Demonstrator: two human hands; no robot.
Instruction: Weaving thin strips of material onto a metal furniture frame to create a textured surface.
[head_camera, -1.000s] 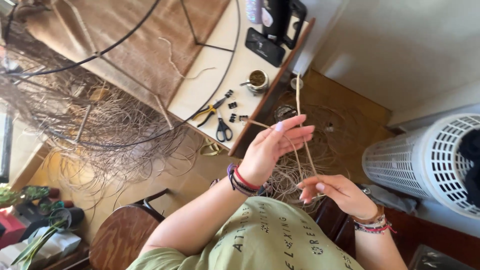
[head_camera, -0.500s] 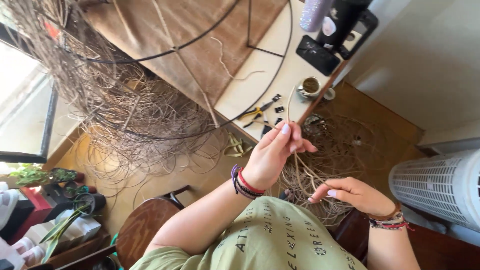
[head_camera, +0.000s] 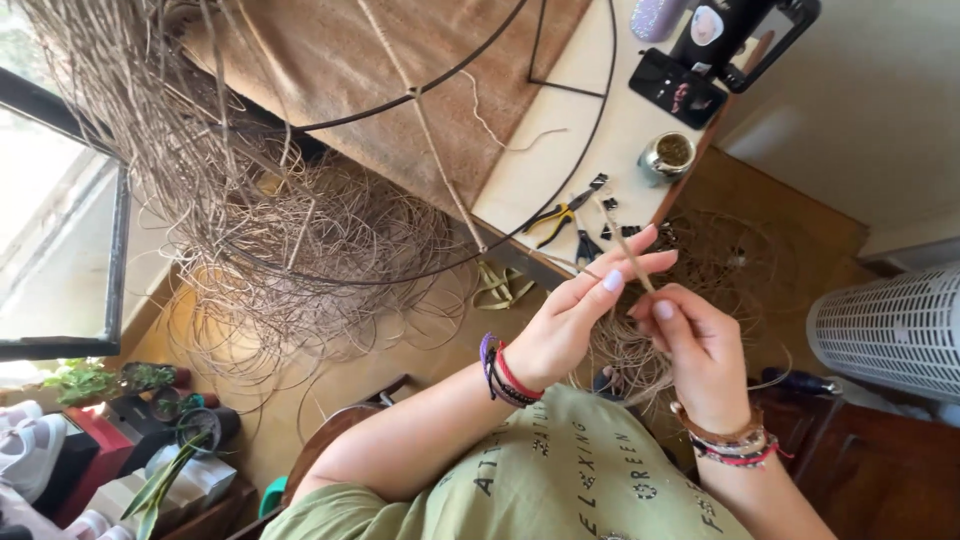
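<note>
Both hands, left hand (head_camera: 570, 325) and right hand (head_camera: 700, 350), pinch a thin pale reed (head_camera: 625, 245). Beyond them, pliers (head_camera: 560, 215) lie on the white tabletop (head_camera: 560, 160) above a wooden floor (head_camera: 760, 200).

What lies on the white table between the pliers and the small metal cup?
In the head view, only bare white table lies between the pliers and the metal cup.

You see pliers (head_camera: 556, 216) and cup (head_camera: 668, 155) on table (head_camera: 600, 140), wire frame (head_camera: 420, 90) above, white fan (head_camera: 890, 325) right, plants (head_camera: 110, 380) left.
</note>
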